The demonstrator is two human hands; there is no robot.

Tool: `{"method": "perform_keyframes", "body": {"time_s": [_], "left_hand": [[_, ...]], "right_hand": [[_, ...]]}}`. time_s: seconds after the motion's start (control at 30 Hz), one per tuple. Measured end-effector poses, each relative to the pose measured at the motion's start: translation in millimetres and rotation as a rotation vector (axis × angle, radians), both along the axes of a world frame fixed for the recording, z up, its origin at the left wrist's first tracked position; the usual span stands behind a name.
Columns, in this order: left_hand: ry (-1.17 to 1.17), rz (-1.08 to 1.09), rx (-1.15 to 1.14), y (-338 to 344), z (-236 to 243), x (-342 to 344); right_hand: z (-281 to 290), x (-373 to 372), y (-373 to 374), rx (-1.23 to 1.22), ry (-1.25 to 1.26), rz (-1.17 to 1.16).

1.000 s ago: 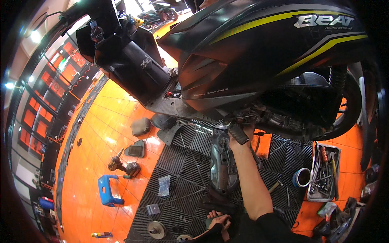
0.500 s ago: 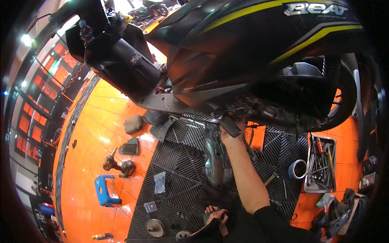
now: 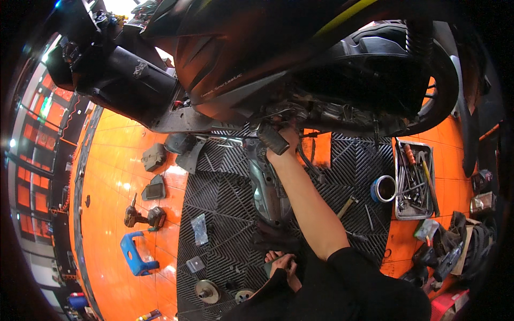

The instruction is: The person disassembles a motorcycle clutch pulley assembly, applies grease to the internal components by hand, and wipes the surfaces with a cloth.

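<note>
Lighting: bright, uneven; fisheye view.
You get glare patches on the glossy orange floor (image 3: 115, 176), deep shadow beneath the scooter body (image 3: 257, 59), bent edges and a black rim.

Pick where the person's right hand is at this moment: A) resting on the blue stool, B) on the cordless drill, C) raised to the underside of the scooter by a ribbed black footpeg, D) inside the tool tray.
C: the right hand reaches up to the scooter underside, at the ribbed black footpeg.
</note>
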State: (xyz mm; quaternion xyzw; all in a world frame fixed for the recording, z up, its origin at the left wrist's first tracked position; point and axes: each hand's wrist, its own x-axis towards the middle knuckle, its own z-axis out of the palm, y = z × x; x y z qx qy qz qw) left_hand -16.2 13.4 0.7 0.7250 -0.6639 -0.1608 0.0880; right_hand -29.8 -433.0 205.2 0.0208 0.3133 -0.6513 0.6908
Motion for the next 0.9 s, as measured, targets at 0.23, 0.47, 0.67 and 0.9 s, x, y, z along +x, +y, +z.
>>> {"method": "perform_keyframes", "body": {"time_s": [0.23,0.47,0.67,0.9], "left_hand": [[0.360,-0.030,0.152,-3.5,-6.3,8.1],[0.376,-0.007,0.114,4.4,-11.3,10.3],[-0.118,0.071,-0.024,15.1,-58.9,3.4],[0.207,0.020,-0.171,1.9,-29.4,8.4]], "right_hand": [[19.6,-4.5,3.3,-0.066,-0.173,0.037],[32.8,-6.0,10.7,0.004,-0.178,0.023],[32.1,-6.4,2.9,0.022,-0.129,-0.002],[19.8,-14.8,-12.1,-0.195,-0.371,0.062]]}}
